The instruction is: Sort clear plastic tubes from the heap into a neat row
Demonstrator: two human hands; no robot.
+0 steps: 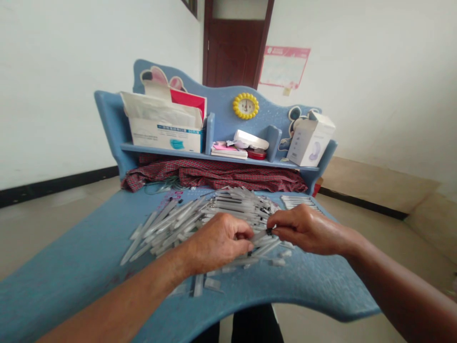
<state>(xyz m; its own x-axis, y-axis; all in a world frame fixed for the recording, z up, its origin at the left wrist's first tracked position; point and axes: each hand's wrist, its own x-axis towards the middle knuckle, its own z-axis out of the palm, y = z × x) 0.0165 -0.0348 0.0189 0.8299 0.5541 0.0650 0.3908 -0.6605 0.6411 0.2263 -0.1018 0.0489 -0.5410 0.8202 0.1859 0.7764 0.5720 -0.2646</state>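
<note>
Far left of the frame: blue bench (67, 247), its top running across the lower part of the view. Upper left: blue shelf (164, 151) bearing an open mask carton (166, 138), papers projecting from its top. Below the shelf, from left of centre rightward: crumpled red plaid cloth (214, 174), thin cords (160, 184) at its left end.

Centre left: left hand (217, 245), fingers curled inward, grip narrow; contents hidden behind the knuckles, so cannot tell what is held. Under and beyond it: loose heap of slim translucent plastic sticks (232, 209) on the bench, lying crosswise, a few strays toward the front edge. Centre: dark-tipped plastic stick (260, 237), between both hands. Above, on the shelf: round yellow clock (245, 105), stacked notebooks (228, 151), red round tin (256, 154).

Centre right: right hand (303, 230), thumb and forefinger in a narrow grip on the dark tip of that stick. Upper right: tilted white box (310, 140) on the shelf. Just beyond the heap: neat row of sticks (298, 201).
</note>
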